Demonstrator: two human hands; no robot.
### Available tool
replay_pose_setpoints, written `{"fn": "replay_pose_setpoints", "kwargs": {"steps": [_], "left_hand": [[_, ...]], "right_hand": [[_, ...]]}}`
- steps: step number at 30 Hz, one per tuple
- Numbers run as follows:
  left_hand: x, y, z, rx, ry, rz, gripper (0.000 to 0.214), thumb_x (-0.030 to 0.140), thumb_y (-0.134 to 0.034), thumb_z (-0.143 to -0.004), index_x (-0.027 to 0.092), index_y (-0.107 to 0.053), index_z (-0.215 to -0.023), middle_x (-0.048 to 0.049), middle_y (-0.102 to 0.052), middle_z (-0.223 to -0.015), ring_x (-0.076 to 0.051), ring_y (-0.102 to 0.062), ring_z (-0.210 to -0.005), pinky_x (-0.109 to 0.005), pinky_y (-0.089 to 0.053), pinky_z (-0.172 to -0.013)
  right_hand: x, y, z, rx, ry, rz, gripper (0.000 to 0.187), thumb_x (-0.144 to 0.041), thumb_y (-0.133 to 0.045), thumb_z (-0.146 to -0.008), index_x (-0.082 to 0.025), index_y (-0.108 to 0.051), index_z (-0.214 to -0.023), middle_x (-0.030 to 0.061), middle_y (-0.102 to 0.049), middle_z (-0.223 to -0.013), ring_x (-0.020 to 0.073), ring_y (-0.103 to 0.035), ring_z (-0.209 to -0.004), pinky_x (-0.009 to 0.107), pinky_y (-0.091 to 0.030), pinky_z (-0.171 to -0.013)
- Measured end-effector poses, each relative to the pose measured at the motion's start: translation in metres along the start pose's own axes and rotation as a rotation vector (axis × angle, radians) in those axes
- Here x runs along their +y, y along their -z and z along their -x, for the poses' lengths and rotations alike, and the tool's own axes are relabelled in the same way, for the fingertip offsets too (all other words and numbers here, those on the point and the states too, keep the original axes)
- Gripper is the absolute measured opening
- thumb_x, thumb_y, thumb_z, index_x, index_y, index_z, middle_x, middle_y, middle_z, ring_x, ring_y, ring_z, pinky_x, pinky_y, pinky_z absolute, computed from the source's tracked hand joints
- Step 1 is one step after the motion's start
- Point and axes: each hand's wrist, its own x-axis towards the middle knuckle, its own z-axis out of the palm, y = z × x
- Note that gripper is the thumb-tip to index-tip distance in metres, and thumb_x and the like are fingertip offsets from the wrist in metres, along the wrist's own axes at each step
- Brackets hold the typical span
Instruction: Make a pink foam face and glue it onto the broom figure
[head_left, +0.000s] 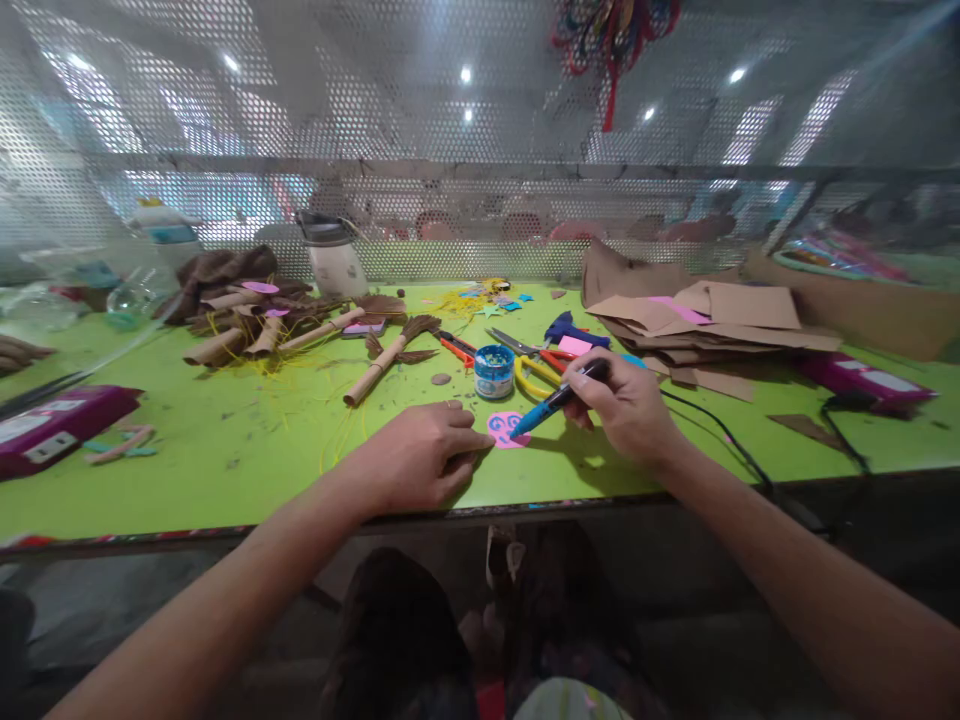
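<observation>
A small pink paper disc with blue marks lies on the green table near its front edge. My left hand rests beside it, fingers curled, with a fingertip pressing the disc's left edge. My right hand is closed round a blue marker, whose tip touches the disc. A small blue-lidded pot stands just behind the disc.
Scissors with red and yellow handles, a blue glue gun and brown paper rolls with fringes lie further back. Cardboard sheets pile up at the right. A purple box sits at the left. A perforated metal screen closes the back.
</observation>
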Motion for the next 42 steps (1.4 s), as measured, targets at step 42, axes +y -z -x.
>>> {"fn": "replay_pose_setpoints", "kwargs": {"steps": [42], "left_hand": [[-0.0012, -0.0015, -0.0001, 0.006, -0.007, 0.0, 0.03, 0.016, -0.045, -0.088, 0.018, -0.072, -0.102, -0.0055, -0.058, -0.075, -0.018, -0.053, -0.073, -0.031, -0.038, -0.064]], "right_hand": [[-0.0006, 0.0007, 0.0005, 0.024, 0.001, 0.003, 0.017, -0.034, -0.058, -0.084, -0.019, -0.053, -0.076, -0.0041, -0.056, -0.049, 0.009, -0.048, -0.038, 0.02, -0.039, -0.038]]}}
